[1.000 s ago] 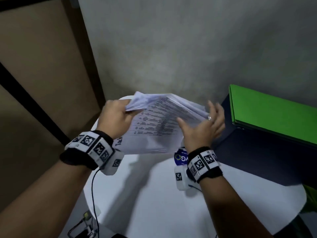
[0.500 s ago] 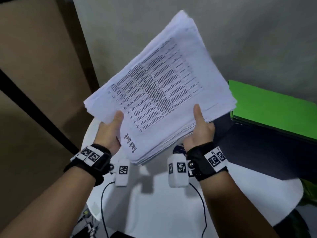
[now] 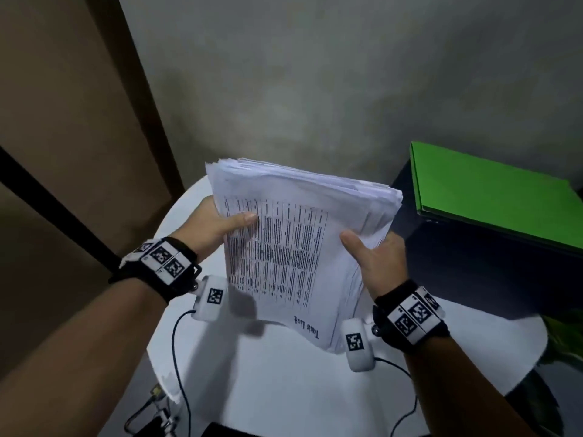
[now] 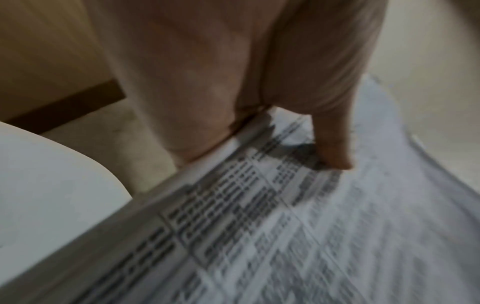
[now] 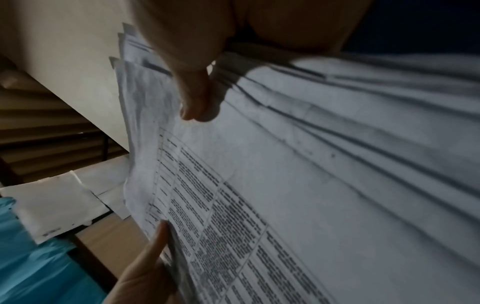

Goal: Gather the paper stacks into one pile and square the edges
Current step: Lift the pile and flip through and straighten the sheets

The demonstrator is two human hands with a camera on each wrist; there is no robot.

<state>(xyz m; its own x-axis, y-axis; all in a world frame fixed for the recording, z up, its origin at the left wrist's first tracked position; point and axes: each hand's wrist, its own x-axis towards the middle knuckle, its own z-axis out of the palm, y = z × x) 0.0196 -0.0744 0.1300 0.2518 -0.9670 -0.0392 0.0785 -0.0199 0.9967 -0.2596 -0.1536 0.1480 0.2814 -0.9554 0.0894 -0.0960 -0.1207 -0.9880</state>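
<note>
One thick pile of printed paper is held in the air above the round white table, its top sheet a printed table with handwriting at the near end. My left hand grips the pile's left edge, thumb on top. My right hand grips the right edge, thumb on top, fingers hidden underneath. The sheet edges on the right side are fanned and uneven. In the left wrist view my thumb presses the paper pile. The right wrist view has the thumb on the stepped sheets.
A green folder lies on a dark blue box at the right, close to the pile's right edge. A grey wall stands behind the table. Cables trail from the wrist cameras over the table's near side.
The pile has come down from a raised, steep tilt to a lower position over the table, and turned so its long side runs away from me. Both hands kept their hold.
</note>
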